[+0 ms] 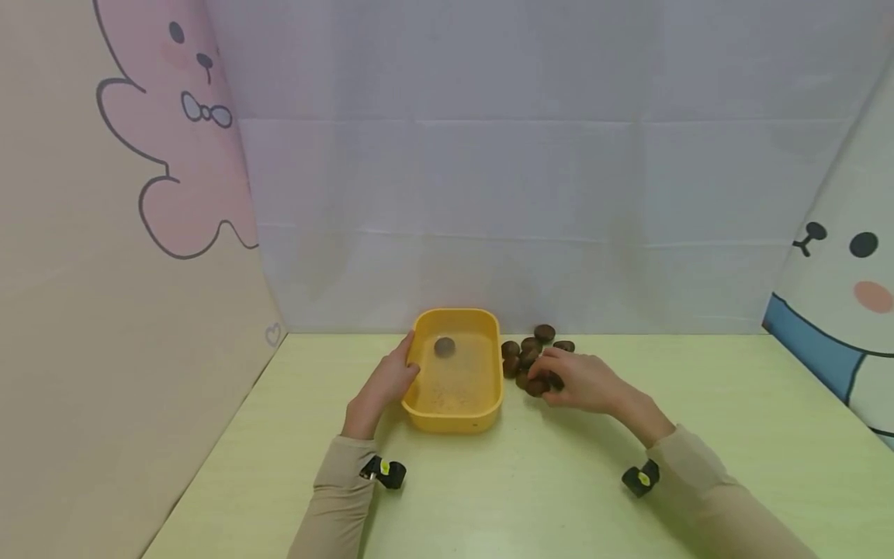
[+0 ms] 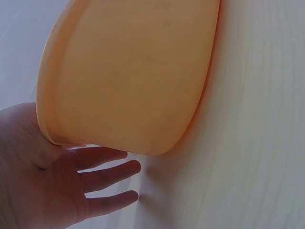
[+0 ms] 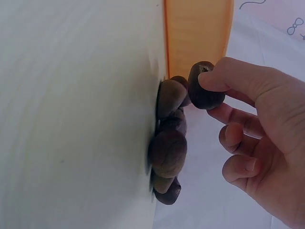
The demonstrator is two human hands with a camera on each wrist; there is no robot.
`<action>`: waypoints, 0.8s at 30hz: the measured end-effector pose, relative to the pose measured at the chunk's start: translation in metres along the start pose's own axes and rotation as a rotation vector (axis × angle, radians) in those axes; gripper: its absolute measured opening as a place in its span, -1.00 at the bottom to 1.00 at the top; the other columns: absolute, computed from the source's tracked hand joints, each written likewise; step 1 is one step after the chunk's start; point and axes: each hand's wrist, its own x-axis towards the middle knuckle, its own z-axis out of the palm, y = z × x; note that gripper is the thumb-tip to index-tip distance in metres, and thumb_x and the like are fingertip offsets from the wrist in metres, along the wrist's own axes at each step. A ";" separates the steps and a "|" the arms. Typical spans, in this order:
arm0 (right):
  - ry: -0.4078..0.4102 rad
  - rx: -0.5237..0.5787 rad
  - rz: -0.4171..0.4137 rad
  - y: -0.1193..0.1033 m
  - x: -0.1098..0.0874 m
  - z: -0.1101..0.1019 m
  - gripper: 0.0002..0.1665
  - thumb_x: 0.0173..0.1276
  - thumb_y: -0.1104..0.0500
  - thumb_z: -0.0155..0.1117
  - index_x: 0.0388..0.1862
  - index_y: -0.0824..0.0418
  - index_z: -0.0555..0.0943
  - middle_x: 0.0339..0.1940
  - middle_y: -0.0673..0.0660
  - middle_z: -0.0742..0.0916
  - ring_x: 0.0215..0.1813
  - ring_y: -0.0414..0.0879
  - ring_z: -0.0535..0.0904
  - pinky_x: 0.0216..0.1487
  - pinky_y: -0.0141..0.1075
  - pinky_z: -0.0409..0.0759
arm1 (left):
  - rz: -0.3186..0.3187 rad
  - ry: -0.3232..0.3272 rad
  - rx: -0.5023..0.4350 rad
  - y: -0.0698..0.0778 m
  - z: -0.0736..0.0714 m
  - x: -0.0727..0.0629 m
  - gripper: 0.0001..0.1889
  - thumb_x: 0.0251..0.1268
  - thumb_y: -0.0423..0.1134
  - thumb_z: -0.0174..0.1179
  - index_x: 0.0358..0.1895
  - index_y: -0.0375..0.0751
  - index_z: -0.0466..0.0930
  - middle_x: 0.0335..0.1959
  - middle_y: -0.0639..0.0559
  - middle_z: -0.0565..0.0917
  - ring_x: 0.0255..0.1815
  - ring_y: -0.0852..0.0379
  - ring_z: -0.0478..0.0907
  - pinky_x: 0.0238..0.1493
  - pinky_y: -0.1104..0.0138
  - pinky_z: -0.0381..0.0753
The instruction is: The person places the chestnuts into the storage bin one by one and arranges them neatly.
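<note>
Pale cloth (image 1: 447,155) is hanging well beyond all our fingers, while a pink cartoon bear (image 1: 188,155) is showing on the wall past our left fingers and a white cartoon face (image 1: 862,268) past our right. Beneath our fingers, a pale yellow-green table (image 1: 552,497) is stretching out.

Our left hand (image 1: 386,380) is gripping a yellow box (image 1: 454,424) at its side rim, the thumb lying over the edge and the other fingers (image 2: 109,177) reaching along the outside; three of those are spreading apart below the rim. The box is standing just to the right of these fingers, and inside it a single chestnut (image 1: 444,347) is lying beyond the left thumb, toward the far end.

Our right hand (image 1: 587,380) is pinching a held chestnut (image 3: 206,93) between thumb and fingertip, its remaining fingers curling inward. A heap of chestnuts (image 1: 529,357) is resting around and just beyond those fingertips, its nearest pieces crowding beside the box; we are not able to tell whether they are touching it. Behind the fingers of each hand, a black wrist camera (image 1: 384,471) is sitting against a beige sleeve (image 1: 335,505).
</note>
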 end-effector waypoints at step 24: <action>0.050 0.060 -0.072 -0.040 0.060 -0.028 -0.65 0.16 0.11 0.41 -0.03 -0.04 0.68 -0.14 -0.07 0.61 -0.22 -0.09 0.56 -0.23 -0.29 0.51 | 0.012 0.010 -0.006 -0.001 -0.001 -0.001 -0.27 0.38 -0.35 -0.05 0.60 -0.25 -0.05 0.14 -0.39 0.56 -0.64 0.14 0.29 -0.51 0.35 0.40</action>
